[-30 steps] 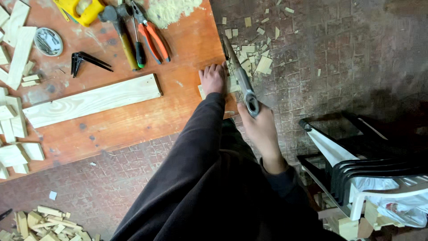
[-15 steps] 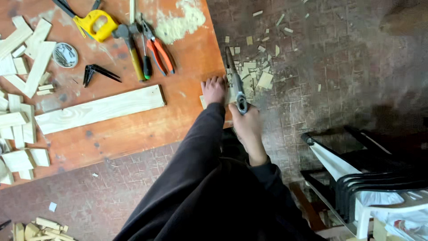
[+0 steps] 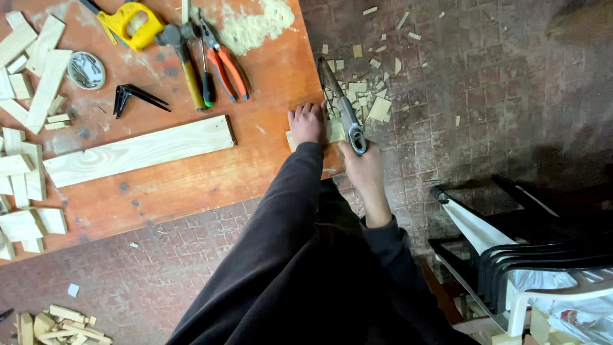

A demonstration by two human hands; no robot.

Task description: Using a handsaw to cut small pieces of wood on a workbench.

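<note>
My left hand (image 3: 307,124) presses flat on a small pale wood piece (image 3: 334,131) at the right edge of the orange workbench (image 3: 191,185). My right hand (image 3: 363,167) grips the handle of a hand saw (image 3: 338,102). The saw's blade runs away from me along the table edge, across the wood piece, just right of my left fingers. Most of the wood piece is hidden under my left hand.
A long pale plank (image 3: 139,151) lies mid-bench. Pliers (image 3: 223,61), a hammer (image 3: 182,57), a yellow tape measure (image 3: 131,22), a round tin (image 3: 86,69) and sawdust sit at the back. Wood offcuts (image 3: 25,160) line the left. Stacked chairs (image 3: 530,255) stand right; chips (image 3: 370,96) litter the brick floor.
The view has shifted slightly, so the bench sits lower in frame. My right hand with the saw has drawn a little toward me; my left hand stays on the wood piece.
</note>
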